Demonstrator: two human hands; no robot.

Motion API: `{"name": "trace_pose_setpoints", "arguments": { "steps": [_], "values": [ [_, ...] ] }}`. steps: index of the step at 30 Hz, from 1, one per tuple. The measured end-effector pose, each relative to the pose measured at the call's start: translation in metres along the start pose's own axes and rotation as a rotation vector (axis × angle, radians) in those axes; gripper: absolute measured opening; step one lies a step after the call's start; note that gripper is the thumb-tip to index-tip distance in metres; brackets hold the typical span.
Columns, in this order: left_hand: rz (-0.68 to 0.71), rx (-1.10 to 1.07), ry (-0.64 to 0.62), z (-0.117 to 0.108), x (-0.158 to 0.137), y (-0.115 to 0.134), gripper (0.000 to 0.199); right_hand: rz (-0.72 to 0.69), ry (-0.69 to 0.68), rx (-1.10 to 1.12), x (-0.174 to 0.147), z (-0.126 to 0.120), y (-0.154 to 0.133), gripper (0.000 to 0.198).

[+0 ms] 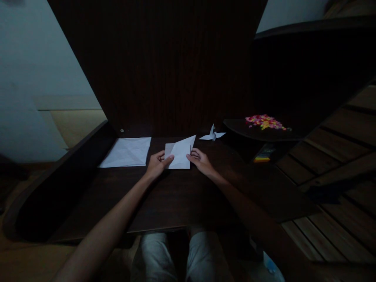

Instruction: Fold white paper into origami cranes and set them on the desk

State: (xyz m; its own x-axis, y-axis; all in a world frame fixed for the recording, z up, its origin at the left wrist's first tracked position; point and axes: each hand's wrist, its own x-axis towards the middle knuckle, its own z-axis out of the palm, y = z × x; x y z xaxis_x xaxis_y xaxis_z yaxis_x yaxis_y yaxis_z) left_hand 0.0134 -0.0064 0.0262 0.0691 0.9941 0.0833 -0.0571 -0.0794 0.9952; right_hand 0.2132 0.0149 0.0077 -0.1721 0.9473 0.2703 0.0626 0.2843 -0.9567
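A partly folded sheet of white paper (180,153) is held up over the dark desk, one pointed flap rising to the upper right. My left hand (157,162) grips its left edge, thumb on the near face and fingers behind. On the opposite edge, my right hand (200,160) pinches the paper the same way. Just beyond the right hand stands a folded white paper crane (213,135). To the left of my left hand lies a stack of white paper sheets (127,152).
A small raised shelf (235,127) at the right bears a heap of pink, red and yellow bits (266,122). Beneath it is something yellow (261,159). A tall dark panel (164,66) backs the desk (164,203), and a raised side board (58,180) borders its left.
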Motion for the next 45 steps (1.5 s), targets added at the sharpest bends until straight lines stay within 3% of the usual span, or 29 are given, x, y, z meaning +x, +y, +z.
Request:
{"name": "trace_pose_setpoints", "arguments": {
  "steps": [4,9,15,21,27,32,36,41,45],
  "values": [
    [-0.065,-0.072,-0.097,0.003,0.000,-0.001,0.056,0.108,-0.046,0.202,-0.001,0.002,-0.002,0.040],
    [-0.070,-0.124,-0.172,0.004,0.003,-0.004,0.043,0.196,-0.044,0.285,-0.001,-0.008,-0.006,0.032],
    [-0.080,-0.079,-0.095,0.001,0.006,-0.007,0.055,0.264,-0.119,0.208,-0.001,-0.008,-0.003,0.036],
    [0.006,0.102,-0.088,-0.005,0.008,-0.009,0.063,0.166,0.041,0.126,0.002,-0.009,0.003,0.055],
    [0.080,0.317,-0.132,-0.009,0.009,-0.005,0.040,0.126,-0.017,0.028,0.004,-0.012,0.006,0.033],
    [0.118,0.709,-0.189,-0.010,0.006,0.003,0.043,0.017,-0.029,-0.294,0.004,-0.015,0.009,0.015],
    [0.304,0.959,-0.219,-0.012,0.005,-0.002,0.045,-0.114,-0.069,-0.592,0.001,-0.016,0.009,0.015],
    [0.373,1.103,-0.326,-0.018,0.005,-0.006,0.044,-0.325,-0.139,-0.793,0.000,-0.017,0.012,0.020],
    [0.448,1.135,-0.459,-0.022,0.003,-0.001,0.049,-0.312,-0.206,-0.811,0.000,-0.016,0.016,0.024]
  ]
}}
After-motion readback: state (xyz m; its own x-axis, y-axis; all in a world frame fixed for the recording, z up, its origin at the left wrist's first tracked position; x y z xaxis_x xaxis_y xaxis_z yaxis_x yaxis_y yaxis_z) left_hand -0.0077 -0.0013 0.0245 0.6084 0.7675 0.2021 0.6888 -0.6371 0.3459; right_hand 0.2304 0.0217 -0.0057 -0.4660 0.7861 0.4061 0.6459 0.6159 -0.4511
